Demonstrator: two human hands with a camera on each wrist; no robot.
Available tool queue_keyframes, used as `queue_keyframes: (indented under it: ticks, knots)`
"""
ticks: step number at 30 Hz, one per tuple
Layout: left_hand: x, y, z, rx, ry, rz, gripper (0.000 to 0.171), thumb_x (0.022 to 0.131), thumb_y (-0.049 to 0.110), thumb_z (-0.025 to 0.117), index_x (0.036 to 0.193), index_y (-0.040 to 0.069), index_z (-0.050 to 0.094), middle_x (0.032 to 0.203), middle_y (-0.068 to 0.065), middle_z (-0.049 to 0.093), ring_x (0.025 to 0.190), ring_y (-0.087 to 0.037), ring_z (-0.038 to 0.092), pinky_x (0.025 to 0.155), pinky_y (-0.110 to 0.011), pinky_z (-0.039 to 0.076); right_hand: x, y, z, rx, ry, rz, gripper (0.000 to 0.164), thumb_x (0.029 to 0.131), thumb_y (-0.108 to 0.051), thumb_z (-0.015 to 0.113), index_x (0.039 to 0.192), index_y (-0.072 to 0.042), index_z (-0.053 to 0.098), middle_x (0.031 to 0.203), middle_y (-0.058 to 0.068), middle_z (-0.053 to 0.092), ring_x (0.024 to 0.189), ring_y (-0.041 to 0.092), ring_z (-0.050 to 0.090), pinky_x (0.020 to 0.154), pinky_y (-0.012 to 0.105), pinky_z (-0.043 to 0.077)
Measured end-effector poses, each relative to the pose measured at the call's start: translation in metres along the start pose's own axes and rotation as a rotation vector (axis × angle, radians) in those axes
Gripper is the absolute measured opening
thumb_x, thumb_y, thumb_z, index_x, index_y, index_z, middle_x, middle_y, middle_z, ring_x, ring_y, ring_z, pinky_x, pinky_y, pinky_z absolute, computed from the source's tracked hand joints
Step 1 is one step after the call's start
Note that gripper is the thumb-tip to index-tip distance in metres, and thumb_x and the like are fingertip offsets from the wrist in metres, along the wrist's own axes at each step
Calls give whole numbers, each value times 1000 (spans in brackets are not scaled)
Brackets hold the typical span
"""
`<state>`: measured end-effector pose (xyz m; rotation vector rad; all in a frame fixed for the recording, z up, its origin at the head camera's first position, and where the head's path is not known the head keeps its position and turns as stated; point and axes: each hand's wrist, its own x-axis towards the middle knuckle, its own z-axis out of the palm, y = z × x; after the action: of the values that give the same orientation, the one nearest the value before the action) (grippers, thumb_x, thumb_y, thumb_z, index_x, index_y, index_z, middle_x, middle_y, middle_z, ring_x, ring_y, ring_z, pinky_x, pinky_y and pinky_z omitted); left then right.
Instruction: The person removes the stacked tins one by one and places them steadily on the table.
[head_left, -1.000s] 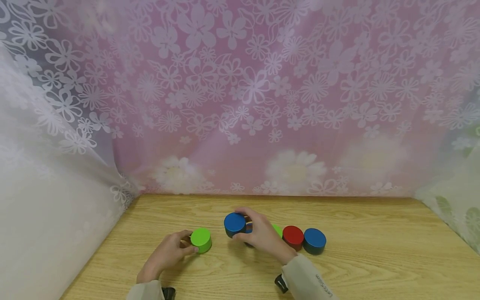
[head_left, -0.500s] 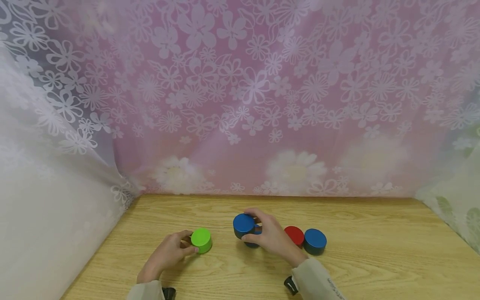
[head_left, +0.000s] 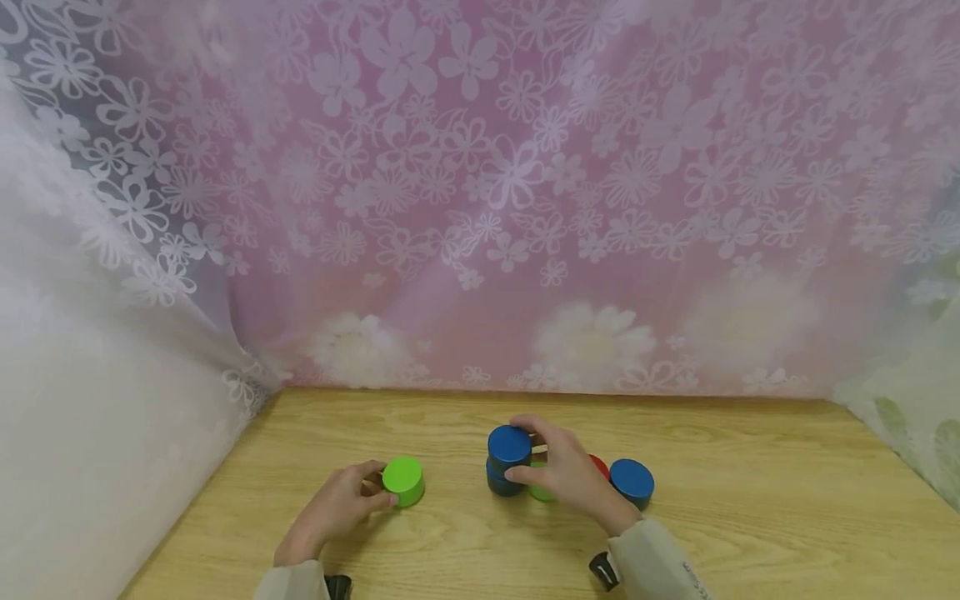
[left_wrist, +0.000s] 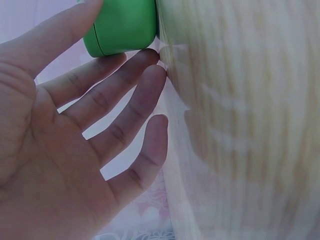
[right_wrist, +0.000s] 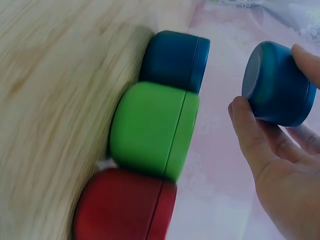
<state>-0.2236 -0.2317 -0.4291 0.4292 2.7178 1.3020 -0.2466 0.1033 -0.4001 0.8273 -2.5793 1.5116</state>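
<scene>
My right hand (head_left: 566,471) holds a blue round tin (head_left: 509,445) between thumb and fingers, raised off the table. In the right wrist view this blue tin (right_wrist: 278,82) hangs apart from the row of lidded tins, close over a second blue tin (right_wrist: 172,57). A green tin (right_wrist: 150,125) and a red tin (right_wrist: 120,207) follow in that row; my right hand partly hides both in the head view. My left hand (head_left: 337,504) pinches another green tin (head_left: 403,481) standing on the table, its thumb and index finger at the tin's side. Its remaining fingers (left_wrist: 142,107) are spread beneath in the left wrist view.
A third blue tin (head_left: 632,482) ends the row at the right. The wood-grain table (head_left: 750,500) meets a pink flowered curtain (head_left: 480,250) at its back edge. Pale cloth (head_left: 97,375) hangs along the left side, with more at the right.
My right hand has carried the blue tin rightward, from left of the row to over the row's leftmost blue tin. The left hand and its green tin have stayed put.
</scene>
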Motion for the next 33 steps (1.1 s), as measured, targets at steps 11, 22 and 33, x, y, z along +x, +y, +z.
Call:
queue_keyframes:
  ticks: [11,22,33]
  knots:
    - [0,0,-1,-15,-1,-23,52,91,15,78,131,-12,58,108,-17,70,91,-32,70,64,-36,59,-11,4,-19,16,-7,18,60,89,-13,81,139,4,52,127,23,60,111,39,61,89,46,55]
    - [-1,1,-2,-3,4,-16,52,91,15,78,131,-12,58,108,-18,69,92,-34,70,65,-37,59,-20,7,-34,26,16,67,59,88,-9,81,138,5,52,128,26,58,110,40,64,86,43,58]
    - [-1,1,0,-7,20,-16,50,90,13,78,130,-10,60,110,-16,69,92,-33,70,64,-34,58,-29,10,-45,-53,68,72,59,85,-8,84,134,5,54,127,25,60,109,38,64,87,45,58]
